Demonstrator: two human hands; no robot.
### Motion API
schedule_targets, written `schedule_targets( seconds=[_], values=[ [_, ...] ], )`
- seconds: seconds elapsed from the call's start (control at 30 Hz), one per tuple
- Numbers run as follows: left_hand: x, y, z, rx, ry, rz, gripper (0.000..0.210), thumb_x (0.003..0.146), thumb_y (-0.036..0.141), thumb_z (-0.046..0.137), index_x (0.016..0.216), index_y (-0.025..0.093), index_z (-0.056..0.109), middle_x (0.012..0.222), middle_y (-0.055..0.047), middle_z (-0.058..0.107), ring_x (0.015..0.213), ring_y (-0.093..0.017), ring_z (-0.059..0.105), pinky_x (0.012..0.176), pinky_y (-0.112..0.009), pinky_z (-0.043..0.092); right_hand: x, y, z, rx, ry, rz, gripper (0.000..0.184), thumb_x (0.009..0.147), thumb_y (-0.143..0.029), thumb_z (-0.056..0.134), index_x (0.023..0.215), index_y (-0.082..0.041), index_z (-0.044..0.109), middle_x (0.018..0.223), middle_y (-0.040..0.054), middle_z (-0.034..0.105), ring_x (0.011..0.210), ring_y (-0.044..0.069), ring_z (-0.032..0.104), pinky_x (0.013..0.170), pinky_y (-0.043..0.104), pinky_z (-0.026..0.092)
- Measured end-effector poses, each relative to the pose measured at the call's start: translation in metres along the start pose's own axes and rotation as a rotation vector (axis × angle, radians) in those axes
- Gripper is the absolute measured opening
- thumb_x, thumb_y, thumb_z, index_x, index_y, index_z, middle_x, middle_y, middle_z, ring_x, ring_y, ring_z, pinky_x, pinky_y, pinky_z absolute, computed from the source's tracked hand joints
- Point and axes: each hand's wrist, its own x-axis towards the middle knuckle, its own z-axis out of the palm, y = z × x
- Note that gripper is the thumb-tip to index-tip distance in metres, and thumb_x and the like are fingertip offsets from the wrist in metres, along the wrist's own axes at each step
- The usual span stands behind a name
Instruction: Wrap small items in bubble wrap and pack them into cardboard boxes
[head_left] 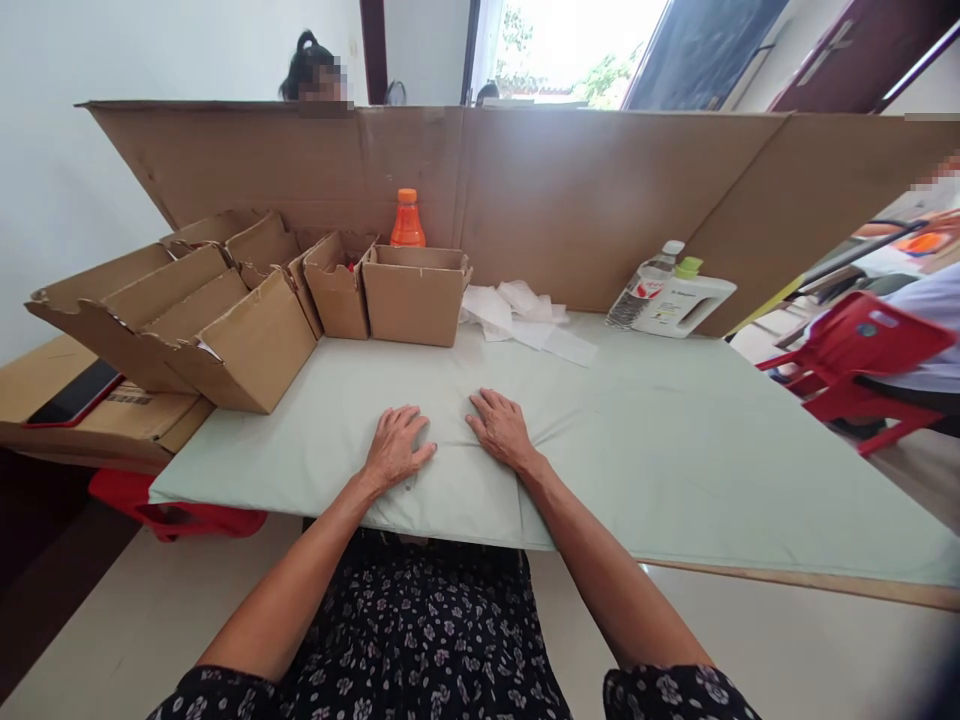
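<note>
I see left grip (397, 447) and right grip (501, 430) loosely spread on the counter (697, 440), white sheets (495, 310) beyond the right.

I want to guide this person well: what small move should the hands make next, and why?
Probably extend the right hand forward to the white sheets: it rests palm-down on the pale green cover, holding nothing visible, and lies nearer them than the left hand.

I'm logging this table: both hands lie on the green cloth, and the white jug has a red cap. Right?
The cap on the white jug is yellow-green, not red, as the head view shows. Left hand and right hand do lie on the green cloth.
</note>
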Motion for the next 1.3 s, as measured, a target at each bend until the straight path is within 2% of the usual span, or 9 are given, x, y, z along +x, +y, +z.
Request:
schedule_targets(
  seconds=[0.3, 0.47, 0.7, 0.83, 0.93, 1.03, 1.13, 1.2, 1.3],
  values=[
    [-0.007, 0.005, 0.002, 0.002, -0.023, 0.013, 0.043, 0.084, 0.028, 0.064, 0.126, 0.019, 0.065, 0.145, -0.016, 0.058, 0.14, -0.036, 0.047, 0.119, -0.06, 0.031, 0.0, 0.002, 0.0, -0.007, -0.01, 0.0, 0.046, 0.101, -0.035, 0.046, 0.142, -0.018, 0.056, 0.153, 0.0144, 0.051, 0.142, 0.029, 0.045, 0.113, 0.045, 0.036],
    [0.001, 0.008, 0.0, -0.109, -0.126, 0.173, 0.041, 0.08, 0.024, 0.066, 0.12, 0.021, 0.069, 0.142, -0.014, 0.06, 0.133, -0.034, 0.053, 0.114, -0.055, 0.041, -0.007, 0.003, 0.002, -0.002, -0.035, 0.003, 0.047, 0.1, -0.034, 0.046, 0.142, -0.016, 0.057, 0.154, 0.0145, 0.051, 0.143, 0.031, 0.045, 0.114, 0.046, 0.037],
    [0.07, 0.021, 0.013, -0.211, -0.154, 0.308, 0.036, 0.085, 0.023, 0.061, 0.121, 0.021, 0.068, 0.142, -0.015, 0.059, 0.134, -0.032, 0.052, 0.113, -0.053, 0.043, -0.084, 0.007, 0.002, 0.051, 0.026, -0.208, 0.052, 0.094, -0.027, 0.053, 0.145, -0.021, 0.054, 0.155, 0.0122, 0.049, 0.141, 0.031, 0.049, 0.111, 0.052, 0.043],
    [0.07, 0.038, 0.029, -0.242, -0.255, 0.43, 0.04, 0.087, 0.036, 0.065, 0.123, 0.019, 0.064, 0.145, -0.018, 0.056, 0.137, -0.035, 0.048, 0.116, -0.056, 0.038, -0.112, 0.031, -0.016, 0.223, 0.109, -0.262, 0.037, 0.093, -0.021, 0.054, 0.127, -0.032, 0.063, 0.14, 0.0038, 0.064, 0.129, 0.024, 0.06, 0.1, 0.043, 0.053],
    [0.057, 0.045, 0.033, -0.243, -0.381, 0.677, 0.056, 0.088, 0.049, 0.063, 0.134, 0.017, 0.057, 0.15, -0.018, 0.052, 0.142, -0.036, 0.042, 0.122, -0.058, 0.027, -0.077, 0.069, -0.034, 0.254, 0.201, -0.116, 0.029, 0.096, -0.022, 0.052, 0.118, -0.034, 0.066, 0.129, 0.0037, 0.07, 0.12, 0.023, 0.065, 0.095, 0.042, 0.055],
    [0.05, 0.044, 0.039, -0.263, -0.424, 0.913, 0.045, 0.095, 0.049, 0.056, 0.129, 0.02, 0.059, 0.151, -0.01, 0.053, 0.143, -0.031, 0.042, 0.124, -0.052, 0.024, 0.006, 0.101, -0.041, 0.114, 0.211, -0.009, 0.027, 0.096, -0.029, 0.053, 0.118, -0.029, 0.069, 0.144, 0.0095, 0.059, 0.13, 0.03, 0.057, 0.103, 0.051, 0.048],
    [0.046, 0.038, 0.059, -0.298, -0.333, 0.928, 0.022, 0.101, 0.037, 0.051, 0.115, 0.026, 0.065, 0.141, -0.002, 0.062, 0.14, -0.025, 0.048, 0.124, -0.045, 0.025, 0.106, 0.111, -0.031, -0.031, 0.123, -0.019, 0.031, 0.092, -0.023, 0.055, 0.118, -0.022, 0.073, 0.159, 0.013, 0.042, 0.144, 0.037, 0.041, 0.108, 0.055, 0.041],
    [0.044, 0.033, 0.075, -0.328, -0.304, 0.889, 0.018, 0.102, 0.031, 0.051, 0.113, 0.029, 0.065, 0.134, 0.001, 0.067, 0.138, -0.021, 0.05, 0.125, -0.042, 0.025, 0.159, 0.112, -0.022, -0.097, 0.049, -0.008, 0.036, 0.087, -0.017, 0.059, 0.121, -0.018, 0.071, 0.162, 0.015, 0.038, 0.148, 0.039, 0.035, 0.11, 0.056, 0.038],
    [0.043, 0.031, 0.086, -0.413, -0.318, 0.844, 0.019, 0.102, 0.031, 0.051, 0.115, 0.029, 0.065, 0.129, 0.0, 0.069, 0.138, -0.02, 0.051, 0.126, -0.04, 0.024, 0.192, 0.114, -0.019, -0.049, 0.049, 0.047, 0.051, 0.084, -0.013, 0.059, 0.135, -0.012, 0.061, 0.156, 0.0197, 0.046, 0.147, 0.039, 0.037, 0.113, 0.058, 0.035]
  ],
)
